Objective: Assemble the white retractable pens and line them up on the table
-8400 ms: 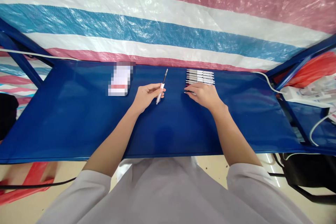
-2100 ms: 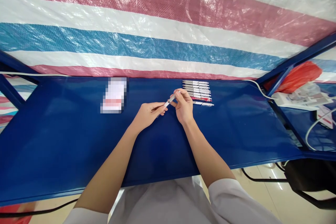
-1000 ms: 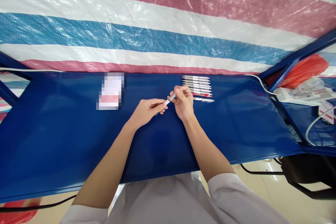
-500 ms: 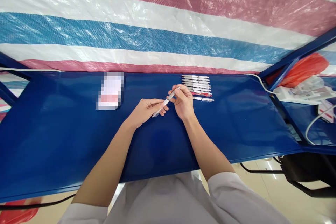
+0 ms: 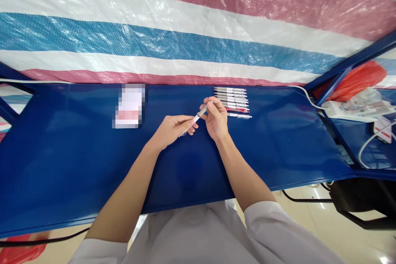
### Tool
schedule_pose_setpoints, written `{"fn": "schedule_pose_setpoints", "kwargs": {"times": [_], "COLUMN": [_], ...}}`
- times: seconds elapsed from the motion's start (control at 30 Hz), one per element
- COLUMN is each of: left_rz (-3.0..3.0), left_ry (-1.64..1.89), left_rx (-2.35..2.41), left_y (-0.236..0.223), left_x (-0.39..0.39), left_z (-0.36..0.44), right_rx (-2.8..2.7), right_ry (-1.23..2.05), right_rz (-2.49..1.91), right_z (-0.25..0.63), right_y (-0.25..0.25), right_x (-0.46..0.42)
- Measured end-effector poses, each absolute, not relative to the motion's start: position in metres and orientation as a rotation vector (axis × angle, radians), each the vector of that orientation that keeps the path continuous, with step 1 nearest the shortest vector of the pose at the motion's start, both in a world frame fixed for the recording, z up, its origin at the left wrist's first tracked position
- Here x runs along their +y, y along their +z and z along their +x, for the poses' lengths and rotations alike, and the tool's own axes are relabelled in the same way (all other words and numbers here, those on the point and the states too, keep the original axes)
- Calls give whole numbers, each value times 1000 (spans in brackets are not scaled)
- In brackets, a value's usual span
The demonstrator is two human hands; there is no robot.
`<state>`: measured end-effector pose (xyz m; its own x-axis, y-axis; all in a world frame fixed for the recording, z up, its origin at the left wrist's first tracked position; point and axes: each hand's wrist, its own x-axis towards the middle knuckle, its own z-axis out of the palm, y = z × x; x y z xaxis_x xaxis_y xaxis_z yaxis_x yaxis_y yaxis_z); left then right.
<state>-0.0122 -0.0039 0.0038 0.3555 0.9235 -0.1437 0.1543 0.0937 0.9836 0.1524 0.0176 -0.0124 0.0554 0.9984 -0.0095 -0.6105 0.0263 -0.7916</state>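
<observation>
Both hands hold one white pen (image 5: 198, 114) above the middle of the blue table (image 5: 77, 165). The left hand (image 5: 171, 130) pinches the lower end of the pen between thumb and fingers; the right hand (image 5: 216, 119) grips the upper end with its fingertips closed round the barrel. The pen lies tilted, its upper end pointing up and to the right, clear of the table surface.

Just right of the right hand lies a row of white pens (image 5: 230, 97), parallel to one another, side by side, near the far edge of the table. The nearest one in the row shows a red section. One further single pen (image 5: 239, 116) lies just in front of the row, slightly apart from it. Any print on the pens is too small to read.

Left of the hands, well apart, lies a white and red card (image 5: 130, 105); its face is blurred and no writing can be read.

Behind the table hangs a striped tarpaulin (image 5: 185, 29) in red, white and blue. At the right, a white cable (image 5: 309, 97) runs from the table edge to a white power strip (image 5: 340, 111); a red plastic bag (image 5: 359, 80) lies behind it
</observation>
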Motion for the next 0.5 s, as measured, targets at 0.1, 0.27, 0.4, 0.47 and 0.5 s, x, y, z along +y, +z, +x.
{"fn": "schedule_pose_setpoints", "kwargs": {"times": [0.1,0.27,0.4,0.47,0.5], "left_rz": [1293,1331,1456,1475,1473], "left_ry": [749,742,824,866,879], "left_rx": [1040,1060,1156,1192,1201], "left_y": [7,5,0,-2,-3], "left_x": [-4,-3,-4,-4,-4], "left_z": [-14,-14,-9,-6,-6], "right_rx": [-716,-719,-690,-677,-673], "right_ry": [1421,1414,1364,1344,1342], "right_rz": [-732,-756,-779,-784,-780], "right_z": [154,152,150,149,149], "right_y": [-13,-14,-12,-11,-11], "right_x": [18,18,18,18,18]}}
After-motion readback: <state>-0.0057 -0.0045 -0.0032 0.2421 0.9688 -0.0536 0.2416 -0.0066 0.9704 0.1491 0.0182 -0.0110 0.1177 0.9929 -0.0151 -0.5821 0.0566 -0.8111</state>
